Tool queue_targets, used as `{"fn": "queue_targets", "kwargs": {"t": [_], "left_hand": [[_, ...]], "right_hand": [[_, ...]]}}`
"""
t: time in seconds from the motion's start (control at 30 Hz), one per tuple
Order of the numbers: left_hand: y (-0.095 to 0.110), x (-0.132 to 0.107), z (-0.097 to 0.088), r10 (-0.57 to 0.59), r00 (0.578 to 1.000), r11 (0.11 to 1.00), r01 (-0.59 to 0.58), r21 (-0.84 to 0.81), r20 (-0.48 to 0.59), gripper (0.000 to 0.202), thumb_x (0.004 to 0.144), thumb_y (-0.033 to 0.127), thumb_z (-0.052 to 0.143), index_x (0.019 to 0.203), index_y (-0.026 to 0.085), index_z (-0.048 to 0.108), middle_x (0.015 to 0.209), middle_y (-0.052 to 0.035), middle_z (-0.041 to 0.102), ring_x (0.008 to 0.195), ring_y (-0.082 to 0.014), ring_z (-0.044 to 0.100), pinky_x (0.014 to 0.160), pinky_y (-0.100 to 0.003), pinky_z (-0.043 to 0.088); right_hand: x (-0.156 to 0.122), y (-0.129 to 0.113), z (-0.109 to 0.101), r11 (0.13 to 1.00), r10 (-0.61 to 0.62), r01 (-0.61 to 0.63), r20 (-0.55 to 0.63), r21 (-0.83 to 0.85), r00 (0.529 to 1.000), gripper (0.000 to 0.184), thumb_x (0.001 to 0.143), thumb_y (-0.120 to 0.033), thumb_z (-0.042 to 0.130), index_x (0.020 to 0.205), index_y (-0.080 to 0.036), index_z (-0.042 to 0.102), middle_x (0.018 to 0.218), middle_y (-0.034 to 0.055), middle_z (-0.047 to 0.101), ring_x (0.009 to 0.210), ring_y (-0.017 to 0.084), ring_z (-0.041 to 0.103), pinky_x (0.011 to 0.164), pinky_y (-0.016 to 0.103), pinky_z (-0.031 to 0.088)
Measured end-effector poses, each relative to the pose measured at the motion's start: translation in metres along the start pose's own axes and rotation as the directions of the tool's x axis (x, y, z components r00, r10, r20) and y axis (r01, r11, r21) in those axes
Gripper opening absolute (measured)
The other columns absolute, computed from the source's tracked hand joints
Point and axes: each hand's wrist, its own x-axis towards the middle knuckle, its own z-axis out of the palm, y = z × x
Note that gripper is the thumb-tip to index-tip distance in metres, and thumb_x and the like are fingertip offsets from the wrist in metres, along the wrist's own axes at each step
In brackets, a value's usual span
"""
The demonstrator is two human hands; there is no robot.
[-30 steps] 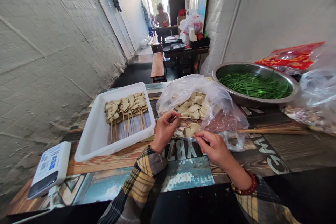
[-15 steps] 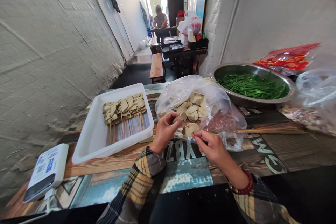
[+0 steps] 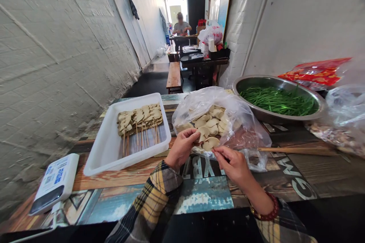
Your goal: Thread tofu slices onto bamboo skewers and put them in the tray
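My left hand [image 3: 182, 146] is closed in a pinch on a beige tofu slice at the mouth of a clear plastic bag [image 3: 236, 114] full of tofu slices [image 3: 212, 121]. My right hand [image 3: 232, 161] is closed too, pinching the lower end of a thin bamboo skewer that carries a tofu slice [image 3: 210, 143]. Both hands meet just in front of the bag. To the left stands a white tray [image 3: 105, 152] with several finished tofu skewers [image 3: 141, 117].
A steel basin [image 3: 258, 112] of green chives stands at the back right, with plastic bags [image 3: 342, 110] beside it. Loose bamboo skewers [image 3: 296, 150] lie right of the bag. A white device [image 3: 54, 182] sits near left. A person sits at a far table [image 3: 182, 26].
My left hand has dropped from the skewer tip into the bag's mouth and pinched a tofu slice. My right hand has barely moved. The view has tilted a little.
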Motion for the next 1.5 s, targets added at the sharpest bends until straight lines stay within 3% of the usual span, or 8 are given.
{"fn": "queue_targets", "kwargs": {"t": [0.43, 1.03, 1.3, 1.5], "left_hand": [[0.0002, 0.0010, -0.0053, -0.010, 1.000, 0.996, 0.007, -0.091, -0.027, 0.031, 0.062, 0.036, 0.082, 0.065, 0.012, 0.061, 0.060, 0.0018, 0.053, 0.053, -0.0067, 0.047, 0.053, -0.020, 0.042], [0.0027, -0.0008, -0.0022, -0.074, 0.997, 0.978, 0.071, -0.194, -0.011, 0.027, 0.060, 0.030, 0.080, 0.063, 0.012, 0.059, 0.060, 0.0015, 0.053, 0.053, -0.0078, 0.046, 0.049, -0.021, 0.037], [0.0002, -0.0017, 0.0011, 0.050, 0.998, 0.999, -0.049, 0.013, -0.039, 0.030, 0.066, 0.036, 0.075, 0.063, 0.013, 0.057, 0.057, 0.0044, 0.046, 0.053, -0.0061, 0.037, 0.052, -0.021, 0.032], [-0.0005, -0.0015, -0.0014, 0.173, 0.985, 0.958, -0.165, 0.233, -0.015, 0.026, 0.075, 0.035, 0.065, 0.066, 0.013, 0.059, 0.059, 0.0030, 0.046, 0.055, -0.0070, 0.036, 0.054, -0.021, 0.029]], "right_hand": [[-0.0012, -0.0043, -0.0014, 0.997, -0.072, 0.072, -0.053, 0.002, 0.996, 0.029, 0.091, -0.034, 0.051, 0.094, -0.016, 0.074, 0.067, 0.0041, 0.072, 0.047, 0.015, 0.061, 0.055, 0.026, 0.051], [-0.0026, -0.0001, -0.0002, 0.997, -0.063, 0.064, -0.015, 0.036, 0.998, 0.028, 0.090, -0.031, 0.054, 0.096, -0.014, 0.075, 0.057, 0.0021, 0.068, 0.045, 0.015, 0.061, 0.053, 0.025, 0.050], [-0.0019, -0.0026, -0.0010, 0.999, -0.035, 0.035, -0.001, 0.005, 0.999, 0.028, 0.091, -0.031, 0.051, 0.095, -0.016, 0.074, 0.055, 0.0004, 0.066, 0.048, 0.015, 0.061, 0.054, 0.025, 0.047], [-0.0021, -0.0016, -0.0010, 1.000, 0.004, -0.004, 0.012, 0.015, 1.000, 0.028, 0.092, -0.032, 0.050, 0.096, -0.016, 0.073, 0.060, 0.0019, 0.069, 0.049, 0.015, 0.062, 0.054, 0.024, 0.047]]}}
